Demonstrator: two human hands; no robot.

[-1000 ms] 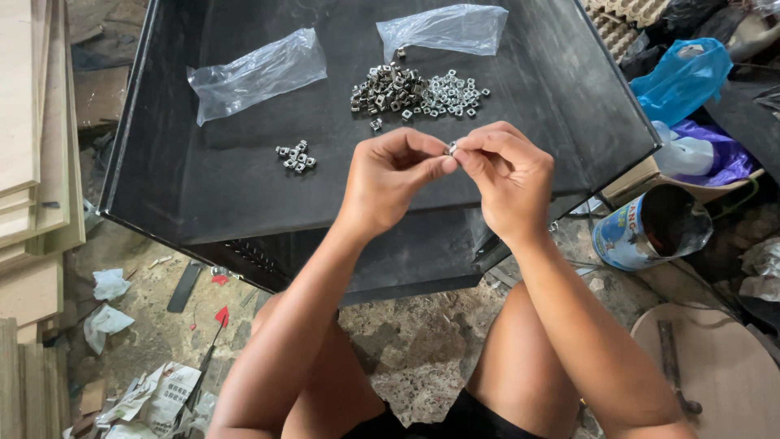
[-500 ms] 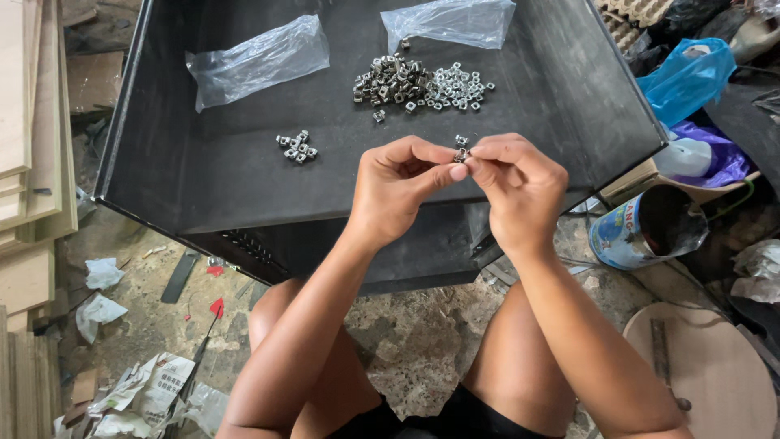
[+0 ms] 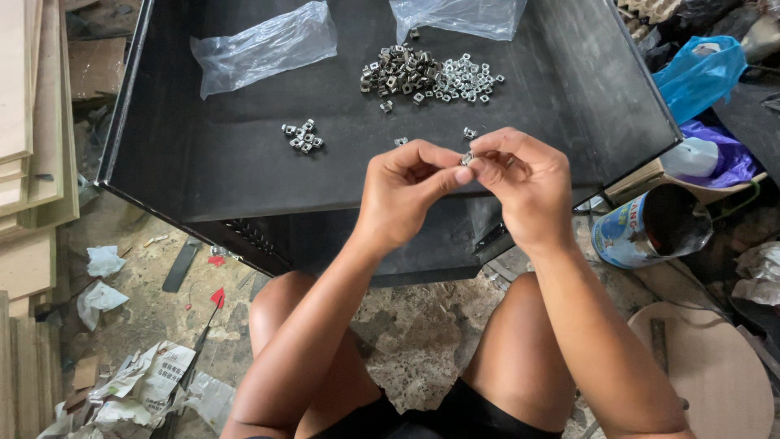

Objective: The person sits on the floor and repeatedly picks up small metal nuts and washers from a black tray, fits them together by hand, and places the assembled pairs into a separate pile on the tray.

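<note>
Nut (image 3: 466, 158), seemingly, sits pinched between both hands' fingertips (image 3: 461, 174).

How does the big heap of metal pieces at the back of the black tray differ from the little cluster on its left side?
The big heap holds many pieces, spread wide with a darker left half and a shinier right half; the little cluster holds only a handful, packed tight and uniform. The heap lies at the back near a clear plastic bag; the cluster sits nearer the front. Both are small square metal pieces resting on the black tray.

Black tray (image 3: 203, 175) with nut heap (image 3: 426, 75), small cluster (image 3: 302, 136), two plastic bags (image 3: 264, 47).
</note>
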